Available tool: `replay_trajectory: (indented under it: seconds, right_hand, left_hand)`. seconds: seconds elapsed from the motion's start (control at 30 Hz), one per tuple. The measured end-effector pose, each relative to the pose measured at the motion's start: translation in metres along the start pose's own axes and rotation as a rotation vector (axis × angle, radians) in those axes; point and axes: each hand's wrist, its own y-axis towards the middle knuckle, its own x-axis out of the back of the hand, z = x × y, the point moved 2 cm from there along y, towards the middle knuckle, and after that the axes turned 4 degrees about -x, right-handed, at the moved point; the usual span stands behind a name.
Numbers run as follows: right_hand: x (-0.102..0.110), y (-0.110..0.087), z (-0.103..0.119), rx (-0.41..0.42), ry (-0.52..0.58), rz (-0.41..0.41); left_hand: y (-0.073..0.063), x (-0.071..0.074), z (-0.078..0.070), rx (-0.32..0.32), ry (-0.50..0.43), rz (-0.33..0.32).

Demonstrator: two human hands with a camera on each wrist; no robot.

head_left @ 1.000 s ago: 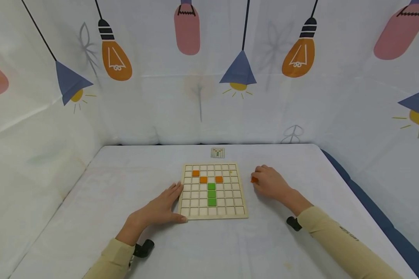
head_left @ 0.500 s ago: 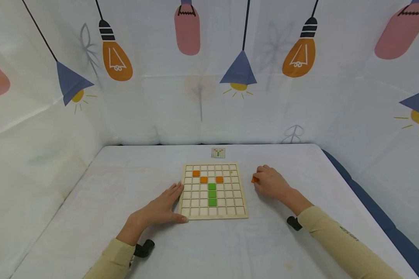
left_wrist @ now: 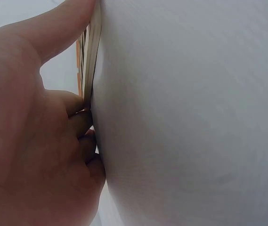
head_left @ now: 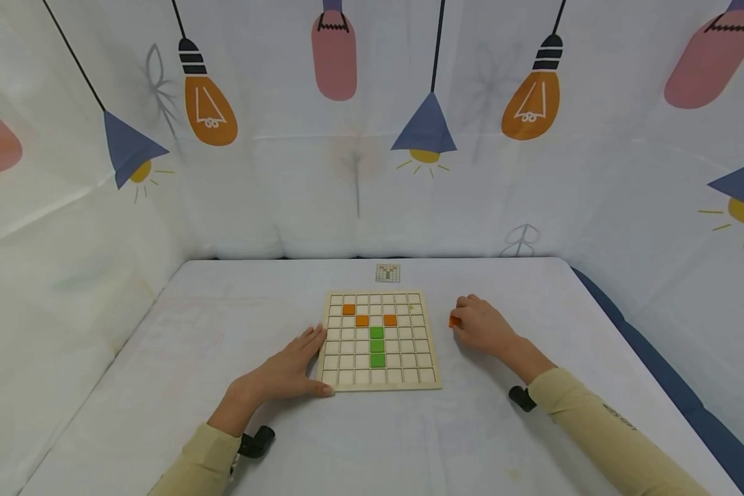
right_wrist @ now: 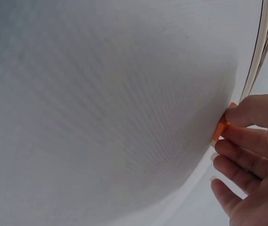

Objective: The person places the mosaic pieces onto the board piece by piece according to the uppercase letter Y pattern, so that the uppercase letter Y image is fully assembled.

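Note:
A square wooden grid board [head_left: 387, 387] lies on the white table in the head view. Three green tiles [head_left: 377, 346] form a column on it, and three orange tiles [head_left: 362, 321] sit above them. My left hand [head_left: 285, 365] rests against the board's left edge, fingers extended and thumb at the near left corner. To the right of the board, my right hand [head_left: 480, 324] pinches another orange tile [head_left: 454, 322] between thumb and fingers, close to the tabletop. The right wrist view shows this pinched tile [right_wrist: 221, 127] partly covered by the thumb.
A small card [head_left: 387, 273] with a printed grid pattern lies just beyond the board. White cloth printed with lamps and bulbs [head_left: 530, 103] hangs behind the table's far edge. Dark blue material [head_left: 663, 372] shows along the right side.

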Motion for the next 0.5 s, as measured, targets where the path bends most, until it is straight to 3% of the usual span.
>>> replay_trajectory:
  seconds: [0.5]
  right_hand:
    - [0.0004, -0.0005, -0.0016, -0.012, 0.018, -0.006]
  left_hand:
    - [-0.0001, 0.0010, -0.0006, -0.024, -0.014, -0.014]
